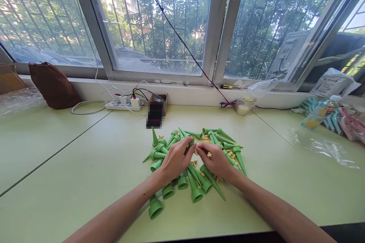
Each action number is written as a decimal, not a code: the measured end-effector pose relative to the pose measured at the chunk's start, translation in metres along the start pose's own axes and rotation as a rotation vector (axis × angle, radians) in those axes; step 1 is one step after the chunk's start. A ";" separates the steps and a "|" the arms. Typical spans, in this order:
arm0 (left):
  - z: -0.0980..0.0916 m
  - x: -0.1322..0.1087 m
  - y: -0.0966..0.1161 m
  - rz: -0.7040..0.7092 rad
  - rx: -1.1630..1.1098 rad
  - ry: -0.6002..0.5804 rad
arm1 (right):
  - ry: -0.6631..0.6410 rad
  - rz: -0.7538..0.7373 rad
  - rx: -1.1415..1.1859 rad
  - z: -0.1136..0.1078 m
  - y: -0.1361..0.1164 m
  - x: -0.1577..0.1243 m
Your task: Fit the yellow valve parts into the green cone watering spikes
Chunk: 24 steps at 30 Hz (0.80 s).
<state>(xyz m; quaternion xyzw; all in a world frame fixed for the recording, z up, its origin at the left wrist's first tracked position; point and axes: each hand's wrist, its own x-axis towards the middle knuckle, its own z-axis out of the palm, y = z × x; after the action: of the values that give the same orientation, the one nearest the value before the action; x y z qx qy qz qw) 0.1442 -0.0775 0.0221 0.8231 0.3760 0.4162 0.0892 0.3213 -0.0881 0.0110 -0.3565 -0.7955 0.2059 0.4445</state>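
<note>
My left hand (177,158) is closed around a green plastic cone (192,142), mostly hidden by the fingers. Close beside it, the fingertips of my right hand (216,159) pinch together; whatever sits between them is too small to make out. Both hands meet above a loose pile of hollow green plastic spikes (196,191) with wide ribbed collars and pointed tips. Small yellow plastic pieces (194,162) lie scattered among the spikes, partly covered by my hands.
A power strip (124,104) with cables and a small cardboard box (164,102) stand by the window wall. A brown bag (54,85) is at the left. On the right are a plastic cup (243,107), a drink bottle (321,113) and clear plastic wrap (325,148).
</note>
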 end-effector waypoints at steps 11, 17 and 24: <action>-0.003 0.002 0.000 -0.063 -0.022 0.045 | 0.051 0.005 -0.065 -0.001 -0.002 0.000; -0.002 0.003 -0.002 -0.081 -0.008 0.077 | 0.073 0.000 -0.074 -0.002 -0.005 0.001; -0.002 0.004 0.000 -0.081 -0.011 0.086 | 0.119 -0.004 -0.087 -0.002 -0.008 0.001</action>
<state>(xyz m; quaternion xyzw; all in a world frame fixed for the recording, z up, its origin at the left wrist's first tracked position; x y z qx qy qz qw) 0.1440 -0.0750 0.0253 0.7881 0.4100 0.4493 0.0944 0.3200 -0.0925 0.0176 -0.3856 -0.7766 0.1488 0.4754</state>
